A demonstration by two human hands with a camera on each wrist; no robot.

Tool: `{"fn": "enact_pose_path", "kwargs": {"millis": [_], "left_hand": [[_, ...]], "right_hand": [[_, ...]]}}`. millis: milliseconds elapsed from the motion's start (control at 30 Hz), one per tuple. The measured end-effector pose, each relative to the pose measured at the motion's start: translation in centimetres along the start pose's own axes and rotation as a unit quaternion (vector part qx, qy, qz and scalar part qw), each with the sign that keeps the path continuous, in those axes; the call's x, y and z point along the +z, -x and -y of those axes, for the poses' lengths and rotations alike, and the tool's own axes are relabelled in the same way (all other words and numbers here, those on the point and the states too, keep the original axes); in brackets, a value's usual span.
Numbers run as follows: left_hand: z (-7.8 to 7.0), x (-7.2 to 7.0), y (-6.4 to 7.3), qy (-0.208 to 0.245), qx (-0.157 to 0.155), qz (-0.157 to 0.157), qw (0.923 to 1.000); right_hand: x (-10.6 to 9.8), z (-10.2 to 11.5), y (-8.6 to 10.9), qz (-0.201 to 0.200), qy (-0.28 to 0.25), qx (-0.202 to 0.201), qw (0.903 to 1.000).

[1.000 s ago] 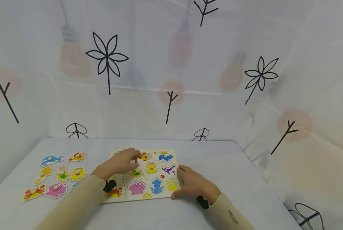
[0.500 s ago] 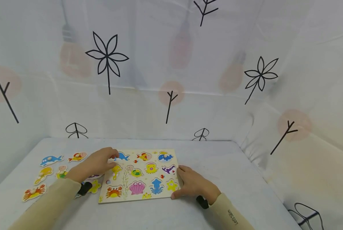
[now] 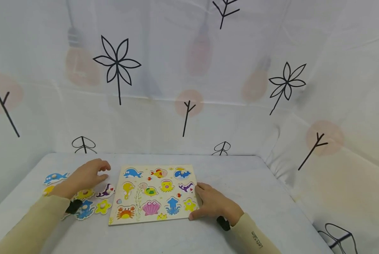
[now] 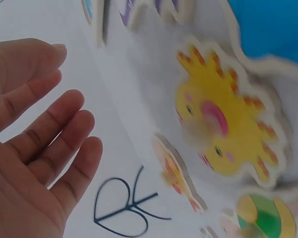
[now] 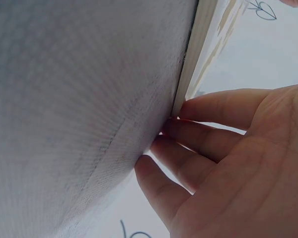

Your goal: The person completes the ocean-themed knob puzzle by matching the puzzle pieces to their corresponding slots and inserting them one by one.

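My left hand [image 3: 85, 176] is over the loose wooden puzzle pieces at left, its fingers loosely curved with nothing between them. Under and around it lie a yellow octopus piece [image 4: 223, 114], a purple whale piece [image 3: 105, 191], a blue squid piece [image 3: 85, 210] and a yellow star piece [image 3: 103, 206]. In the left wrist view a fish piece [image 4: 174, 171] and a turtle piece [image 4: 263, 215] also show. My right hand [image 3: 213, 203] rests against the right edge of the pegged puzzle board [image 3: 148, 221], fingertips touching its side and thumb at the near corner.
A blue whale piece [image 3: 54, 178] lies at the far left. A round-bodied blue whale [image 3: 181, 173] with a knob sits in the board's upper right. White cloth [image 3: 272, 211] covers the table, and a patterned curtain [image 3: 164, 123] stands behind.
My left hand has moved left from over the board to above the loose pieces, uncovering the board's sea-animal pictures. The right hand keeps its place on the board's edge.
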State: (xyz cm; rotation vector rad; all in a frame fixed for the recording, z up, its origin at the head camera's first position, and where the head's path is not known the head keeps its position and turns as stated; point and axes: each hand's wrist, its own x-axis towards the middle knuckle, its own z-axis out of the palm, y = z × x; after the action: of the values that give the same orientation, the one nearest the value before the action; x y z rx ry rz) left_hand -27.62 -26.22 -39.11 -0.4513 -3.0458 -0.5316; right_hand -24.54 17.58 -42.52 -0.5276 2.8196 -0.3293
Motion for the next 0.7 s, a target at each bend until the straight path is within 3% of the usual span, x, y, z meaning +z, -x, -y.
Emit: {"fn": "enact_pose_path", "kwargs": {"millis": [267, 700], "left_hand": [[2.6, -0.3, 0.4, -0.004, -0.029, 0.006, 0.9996], [5.1, -0.6, 0.2, 0.021, -0.082, 0.032, 0.9959]], "right_hand": [[0.0, 0.0, 0.0, 0.001, 0.009, 0.0, 1.0], [0.0, -0.1, -0.1, 0.0, 0.008, 0.001, 1.0]]}}
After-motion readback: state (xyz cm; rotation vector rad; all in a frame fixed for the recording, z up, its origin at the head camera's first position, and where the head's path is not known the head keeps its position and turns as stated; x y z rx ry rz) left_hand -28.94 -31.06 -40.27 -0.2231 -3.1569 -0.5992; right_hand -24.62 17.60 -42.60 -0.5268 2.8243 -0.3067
